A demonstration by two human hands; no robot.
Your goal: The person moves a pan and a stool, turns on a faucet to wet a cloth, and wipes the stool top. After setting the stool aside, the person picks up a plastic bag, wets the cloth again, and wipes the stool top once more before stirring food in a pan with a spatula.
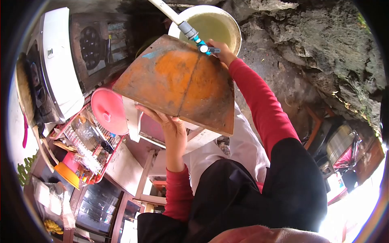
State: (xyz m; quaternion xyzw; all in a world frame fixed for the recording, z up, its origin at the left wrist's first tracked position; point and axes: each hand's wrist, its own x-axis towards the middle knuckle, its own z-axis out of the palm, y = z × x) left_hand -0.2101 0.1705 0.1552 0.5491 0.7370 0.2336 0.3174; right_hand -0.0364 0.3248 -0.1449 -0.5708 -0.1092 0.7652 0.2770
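Observation:
A worn wooden board [162,77], orange and brown with a dark seam across it, is tilted in front of me below the tap. My left hand [173,127] grips its near edge, with the thumb and fingers partly hidden beneath. At the far edge, my right hand [223,52] reaches to the tap [203,48], its fingers curled by the grey handle; the handle hides part of them. The blue and white tap ends a pale pipe [166,11]. Behind the board stands a white bucket [239,34] holding greenish water. No stream from the tap is visible.
A red dish rack [97,178] with utensils stands at left, beside a pink round lid [108,111]. A white appliance [60,60] is farther left. Rough rock wall [324,44] rises on the right. A wooden stool-like frame [148,178] is below my left hand.

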